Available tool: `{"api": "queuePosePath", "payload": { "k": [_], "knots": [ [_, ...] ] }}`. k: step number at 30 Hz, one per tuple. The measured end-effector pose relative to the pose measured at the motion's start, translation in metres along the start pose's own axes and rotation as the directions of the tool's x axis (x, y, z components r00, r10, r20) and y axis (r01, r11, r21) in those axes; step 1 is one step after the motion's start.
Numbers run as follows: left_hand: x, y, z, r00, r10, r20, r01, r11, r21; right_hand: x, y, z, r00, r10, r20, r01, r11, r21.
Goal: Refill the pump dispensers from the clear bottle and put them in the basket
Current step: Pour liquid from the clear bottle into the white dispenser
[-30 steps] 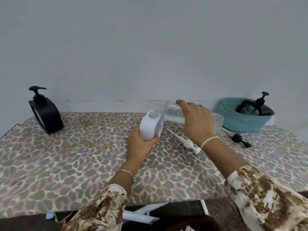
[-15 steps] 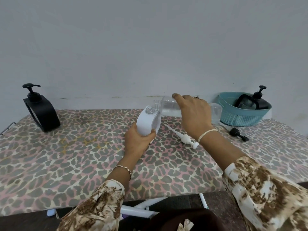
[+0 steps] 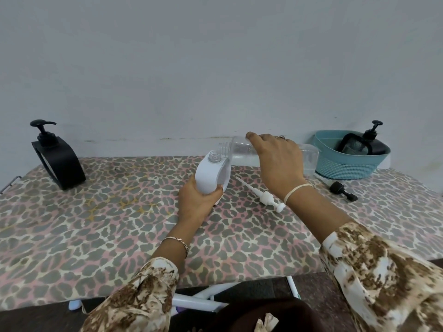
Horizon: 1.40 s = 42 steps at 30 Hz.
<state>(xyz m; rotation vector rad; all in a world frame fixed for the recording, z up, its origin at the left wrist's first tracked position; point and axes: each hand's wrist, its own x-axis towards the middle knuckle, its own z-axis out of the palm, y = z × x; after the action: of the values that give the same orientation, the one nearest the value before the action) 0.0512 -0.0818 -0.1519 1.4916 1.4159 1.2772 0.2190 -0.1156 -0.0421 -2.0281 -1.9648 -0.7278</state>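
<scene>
My left hand (image 3: 197, 203) grips the base of a white dispenser body (image 3: 211, 174), which stands with its neck open and its pump off. My right hand (image 3: 278, 161) holds the clear bottle (image 3: 242, 152) on its side, mouth just above and right of the dispenser's neck. The white pump (image 3: 263, 195) lies on the table beside the dispenser. A black pump dispenser (image 3: 57, 159) stands at the far left. Another black dispenser (image 3: 362, 146) lies in the teal basket (image 3: 345, 167) at the far right.
A loose black pump cap (image 3: 341, 190) lies on the leopard-print tablecloth (image 3: 96, 224) in front of the basket. A grey wall runs right behind the table. White table legs (image 3: 196, 300) show below the front edge.
The clear bottle and white dispenser stay together in my hands; the bottle's mouth has drawn a little nearer the neck. My head has shifted slightly, moving the scene in view.
</scene>
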Motion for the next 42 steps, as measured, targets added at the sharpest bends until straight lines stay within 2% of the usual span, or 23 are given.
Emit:
{"api": "queuePosePath", "payload": {
  "k": [19,42],
  "knots": [
    [-0.0011,0.0001,-0.0018,1.000,0.021,0.011,-0.020,0.999,-0.043,0.0005,0.0005,0.0014,0.999,-0.033,-0.044,0.031,0.999,-0.043],
    [0.0026,-0.0016,-0.0018,0.998,-0.036,0.047,0.040,0.996,-0.075,-0.0013,0.0005,0.0034,0.999,-0.032,-0.038,0.030,0.998,-0.052]
  ]
}}
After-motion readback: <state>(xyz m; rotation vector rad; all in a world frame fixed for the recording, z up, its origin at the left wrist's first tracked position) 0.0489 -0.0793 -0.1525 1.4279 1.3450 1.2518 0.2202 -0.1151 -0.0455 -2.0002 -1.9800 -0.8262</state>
